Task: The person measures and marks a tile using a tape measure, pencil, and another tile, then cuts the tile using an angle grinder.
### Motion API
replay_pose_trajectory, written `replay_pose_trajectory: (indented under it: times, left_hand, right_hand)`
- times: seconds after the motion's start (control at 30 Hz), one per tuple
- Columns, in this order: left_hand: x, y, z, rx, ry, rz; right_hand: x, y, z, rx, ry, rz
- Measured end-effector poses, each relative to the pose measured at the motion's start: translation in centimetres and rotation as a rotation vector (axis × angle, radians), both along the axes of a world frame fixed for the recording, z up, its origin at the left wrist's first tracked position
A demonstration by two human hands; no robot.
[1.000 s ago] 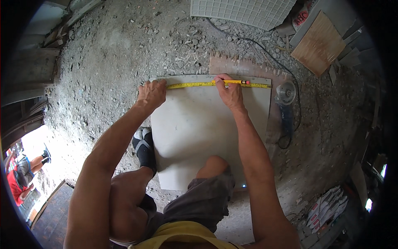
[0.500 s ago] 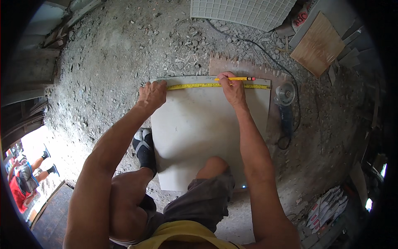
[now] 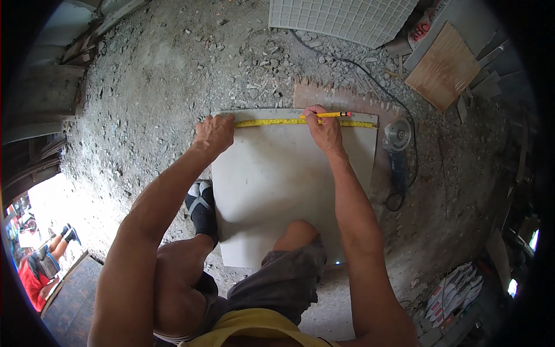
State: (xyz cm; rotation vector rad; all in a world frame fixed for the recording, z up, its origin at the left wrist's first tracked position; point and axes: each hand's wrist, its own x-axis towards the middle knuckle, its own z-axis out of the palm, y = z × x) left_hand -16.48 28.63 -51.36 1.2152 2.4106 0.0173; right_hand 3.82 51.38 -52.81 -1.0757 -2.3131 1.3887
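Note:
A large pale tile or slab (image 3: 272,173) lies flat on the ground before me, under my bent knee. Across its far part a yellow measuring tape (image 3: 269,122) stretches from the left edge to the right edge. My left hand (image 3: 215,134) is closed over the tape's left end at the slab's corner; a tape case, if there is one, is hidden by the fingers. A yellow pencil (image 3: 336,114) with a pink eraser is pinched in my right hand (image 3: 325,133). Its tip points left by the tape's far edge, and the hand rests over the tape.
Right of the slab lies an angle grinder (image 3: 398,144) with its disc and dark cord (image 3: 370,75). A worn board (image 3: 347,95) lies beyond the slab. Farther off are a white grid panel (image 3: 341,17) and plywood (image 3: 444,66). Another person (image 3: 37,272) is outside at left.
The pencil tip has come nearer to me, down to the tape, and the pencil has tilted slightly. My left hand stays in place. The person outside has shifted.

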Motion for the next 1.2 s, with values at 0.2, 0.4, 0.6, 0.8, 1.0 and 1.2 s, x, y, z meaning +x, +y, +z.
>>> replay_pose_trajectory:
  times: [0.2, 0.4, 0.6, 0.8, 1.0, 1.2]
  left_hand:
    - [-0.01, 0.14, 0.03, -0.03, -0.017, 0.011]
    - [0.05, 0.36, 0.28, -0.066, -0.044, 0.02]
    - [0.13, 0.32, 0.48, -0.043, -0.023, 0.019]
    - [0.07, 0.34, 0.24, -0.072, -0.037, 0.021]
    - [0.1, 0.33, 0.11, -0.065, -0.028, 0.011]
    - [0.08, 0.25, 0.03, -0.053, -0.026, 0.016]
  right_hand:
    - [-0.06, -0.17, 0.51, 0.008, -0.018, 0.009]
    - [0.11, -0.07, 0.56, 0.0, 0.009, -0.005]
    - [0.13, -0.1, 0.36, 0.005, 0.018, -0.014]
    - [0.16, -0.08, 0.57, -0.014, -0.028, -0.003]
    - [0.09, -0.14, 0.64, 0.022, -0.05, 0.01]
    - [0.11, -0.26, 0.19, 0.045, -0.019, 0.013]
